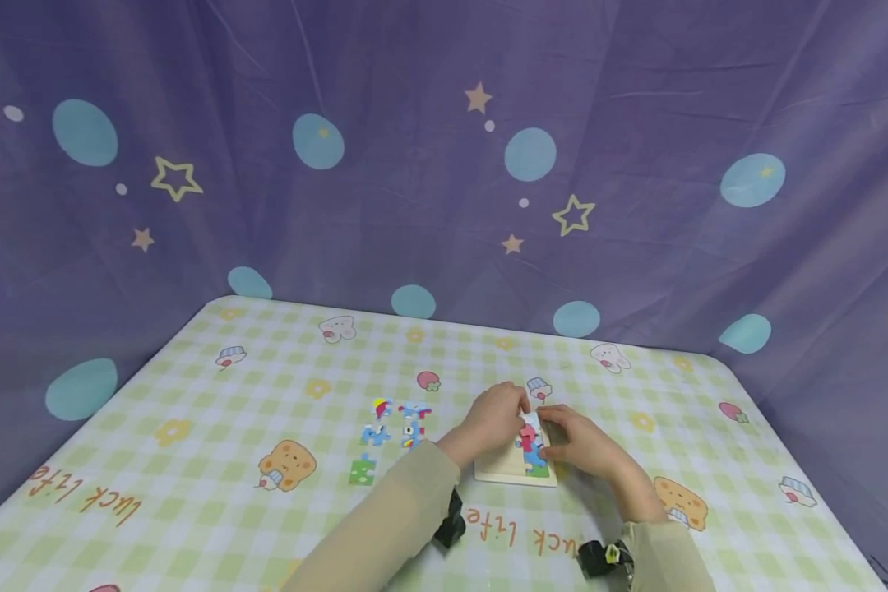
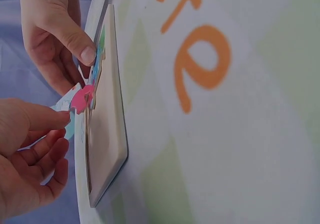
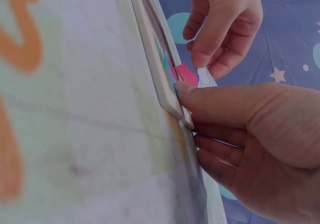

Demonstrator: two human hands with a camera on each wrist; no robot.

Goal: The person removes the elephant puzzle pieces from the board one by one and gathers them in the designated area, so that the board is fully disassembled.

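A wooden puzzle tray (image 1: 499, 475) lies on the table, with joined jigsaw pieces (image 1: 537, 470) along its right side. My left hand (image 1: 494, 415) is over the tray's far part; in the left wrist view its thumb and fingers pinch a pink-and-white jigsaw piece (image 2: 80, 101), tilted up at the tray's surface. From the right side, my right hand (image 1: 583, 441) grips the tray's edge. Its thumb (image 3: 187, 89) lies on the pieces, while the other fingers are outside the edge, partly hidden. The pink part (image 3: 187, 75) of the tilted piece shows beside that thumb.
Several loose jigsaw pieces lie left of the tray, among them a green one (image 1: 363, 471) and a blue one (image 1: 376, 434). A checked tablecloth (image 1: 215, 493) covers the table. Behind it hangs a purple curtain (image 1: 414, 205).
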